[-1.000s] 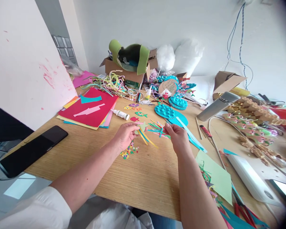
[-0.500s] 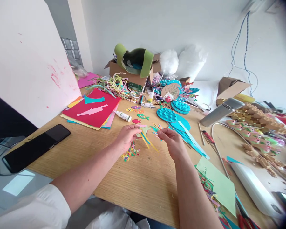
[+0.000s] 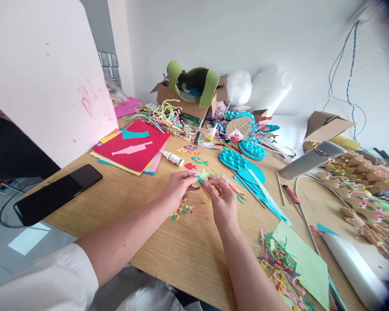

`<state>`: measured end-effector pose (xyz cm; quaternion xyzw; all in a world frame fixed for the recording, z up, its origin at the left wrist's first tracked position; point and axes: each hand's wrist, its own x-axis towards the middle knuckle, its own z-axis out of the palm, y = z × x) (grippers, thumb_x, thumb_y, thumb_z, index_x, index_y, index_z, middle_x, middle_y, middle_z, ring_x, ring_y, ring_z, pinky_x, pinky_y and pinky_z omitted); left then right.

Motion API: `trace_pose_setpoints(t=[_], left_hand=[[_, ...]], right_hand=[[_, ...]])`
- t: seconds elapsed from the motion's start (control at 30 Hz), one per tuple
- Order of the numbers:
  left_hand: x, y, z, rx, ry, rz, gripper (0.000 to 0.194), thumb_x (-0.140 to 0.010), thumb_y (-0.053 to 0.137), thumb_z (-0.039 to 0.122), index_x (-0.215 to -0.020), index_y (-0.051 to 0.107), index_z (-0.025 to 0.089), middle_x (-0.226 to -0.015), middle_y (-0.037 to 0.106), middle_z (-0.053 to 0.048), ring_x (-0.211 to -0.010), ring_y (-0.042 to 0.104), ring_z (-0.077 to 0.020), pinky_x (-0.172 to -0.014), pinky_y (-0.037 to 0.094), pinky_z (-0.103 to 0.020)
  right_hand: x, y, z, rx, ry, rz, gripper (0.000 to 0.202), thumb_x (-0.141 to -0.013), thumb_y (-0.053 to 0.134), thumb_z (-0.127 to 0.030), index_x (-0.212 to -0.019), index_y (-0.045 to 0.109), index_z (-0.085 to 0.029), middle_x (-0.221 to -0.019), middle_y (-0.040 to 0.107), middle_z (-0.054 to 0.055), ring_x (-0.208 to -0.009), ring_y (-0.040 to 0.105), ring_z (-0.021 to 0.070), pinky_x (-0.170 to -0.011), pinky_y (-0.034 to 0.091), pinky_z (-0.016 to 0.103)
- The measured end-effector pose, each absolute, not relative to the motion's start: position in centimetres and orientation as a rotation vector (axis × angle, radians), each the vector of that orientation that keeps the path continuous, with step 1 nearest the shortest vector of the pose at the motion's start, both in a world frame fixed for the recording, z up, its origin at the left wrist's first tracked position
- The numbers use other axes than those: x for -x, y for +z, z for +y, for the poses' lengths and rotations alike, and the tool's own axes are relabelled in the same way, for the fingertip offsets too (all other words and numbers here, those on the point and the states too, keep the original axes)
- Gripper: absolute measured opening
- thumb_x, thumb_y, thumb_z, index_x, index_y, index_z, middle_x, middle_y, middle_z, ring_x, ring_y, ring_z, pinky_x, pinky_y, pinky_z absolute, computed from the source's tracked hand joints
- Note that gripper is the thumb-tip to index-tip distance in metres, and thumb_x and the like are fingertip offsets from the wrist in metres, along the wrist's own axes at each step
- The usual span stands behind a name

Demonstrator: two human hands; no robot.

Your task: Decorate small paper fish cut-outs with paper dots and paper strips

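Note:
My left hand [image 3: 182,186] pinches thin yellow and blue paper strips [image 3: 205,190] near the table's middle. My right hand [image 3: 221,195] has its fingertips closed on the strips' upper end, close to my left fingertips. A pale green star-like paper piece [image 3: 203,174] shows just behind the fingertips. Colourful paper strips [image 3: 235,183] lie behind my right hand. Small round paper dots [image 3: 182,208] lie below my left hand. Paper fish [image 3: 199,160] and a white glue bottle [image 3: 173,158] lie farther back.
Red paper [image 3: 132,149] and a black phone [image 3: 58,194] lie at left. Blue oval pieces [image 3: 232,160], a metal flask [image 3: 311,160] and a red cutter [image 3: 291,194] are at right. Paper scraps [image 3: 278,263] lie by a green sheet [image 3: 306,263]. A cardboard box [image 3: 178,99] stands behind.
My right hand has moved left to meet my left hand at the strips. The view has shifted slightly, so the table's contents appear farther right.

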<state>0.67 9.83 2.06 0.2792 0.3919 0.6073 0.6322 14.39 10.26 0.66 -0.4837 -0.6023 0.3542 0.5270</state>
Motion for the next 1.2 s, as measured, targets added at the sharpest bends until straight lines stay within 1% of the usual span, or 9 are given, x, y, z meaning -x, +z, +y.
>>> trace_pose_setpoints(t=[0.17, 0.27, 0.43, 0.7, 0.83, 1.0, 1.2], left_hand=[[-0.68, 2.03, 9.74, -0.649, 1.396, 0.902, 0.018, -0.059, 0.079, 0.025, -0.074, 0.076, 0.016, -0.082, 0.073, -0.007, -0.079, 0.067, -0.02, -0.074, 0.055, -0.033], [-0.73, 2.09, 9.73, -0.645, 1.395, 0.899, 0.017, -0.058, 0.079, 0.025, -0.072, 0.075, 0.016, -0.08, 0.073, -0.007, -0.08, 0.067, -0.0211, -0.075, 0.055, -0.035], [-0.89, 2.24, 9.7, -0.632, 1.398, 0.888, 0.018, -0.055, 0.08, 0.026, -0.069, 0.074, 0.015, -0.078, 0.071, -0.006, -0.079, 0.066, -0.0204, -0.074, 0.055, -0.034], [-0.83, 2.26, 9.65, -0.62, 1.396, 0.873, 0.017, -0.055, 0.08, 0.025, -0.068, 0.073, 0.015, -0.076, 0.07, -0.005, -0.075, 0.065, -0.0187, -0.075, 0.055, -0.035], [-0.86, 2.22, 9.66, -0.62, 1.395, 0.874, 0.016, -0.055, 0.079, 0.024, -0.067, 0.074, 0.015, -0.075, 0.07, -0.004, -0.073, 0.065, -0.0178, -0.071, 0.055, -0.032], [-0.87, 2.34, 9.61, -0.608, 1.39, 0.867, 0.017, -0.053, 0.079, 0.025, -0.067, 0.073, 0.016, -0.073, 0.07, -0.003, -0.072, 0.065, -0.0164, -0.068, 0.056, -0.029], [-0.92, 2.49, 9.51, -0.595, 1.378, 0.873, 0.023, -0.052, 0.079, 0.025, -0.072, 0.075, 0.014, -0.075, 0.071, -0.005, -0.073, 0.065, -0.0162, -0.07, 0.055, -0.029]], right_hand=[[-14.27, 0.39, 10.25, 1.123, 0.857, -1.377, 0.028, -0.074, 0.071, -0.05, -0.076, 0.066, -0.023, -0.094, 0.068, 0.007, -0.098, 0.059, 0.0246, -0.082, 0.047, 0.038], [-14.15, 0.28, 10.24, 1.11, 0.861, -1.366, 0.027, -0.074, 0.072, -0.049, -0.076, 0.067, -0.023, -0.094, 0.069, 0.007, -0.096, 0.061, 0.0243, -0.08, 0.048, 0.037], [-14.12, 0.18, 10.24, 1.124, 0.877, -1.343, 0.026, -0.074, 0.072, -0.048, -0.076, 0.067, -0.023, -0.096, 0.07, 0.007, -0.096, 0.062, 0.0243, -0.083, 0.048, 0.038], [-14.03, 0.48, 10.11, 1.151, 0.91, -1.313, 0.027, -0.073, 0.072, -0.049, -0.074, 0.065, -0.022, -0.096, 0.069, 0.007, -0.099, 0.061, 0.0246, -0.085, 0.047, 0.038], [-14.08, 0.36, 10.19, 1.157, 0.905, -1.318, 0.027, -0.073, 0.073, -0.048, -0.074, 0.066, -0.022, -0.096, 0.069, 0.007, -0.099, 0.061, 0.025, -0.087, 0.046, 0.04], [-14.14, 0.02, 10.37, 1.172, 0.832, -1.351, 0.028, -0.073, 0.071, -0.048, -0.075, 0.067, -0.02, -0.095, 0.069, 0.007, -0.096, 0.061, 0.0247, -0.087, 0.046, 0.042], [-14.14, -0.05, 10.48, 1.19, 0.752, -1.386, 0.025, -0.075, 0.071, -0.044, -0.074, 0.067, -0.02, -0.092, 0.067, 0.007, -0.095, 0.061, 0.0241, -0.091, 0.045, 0.045]])
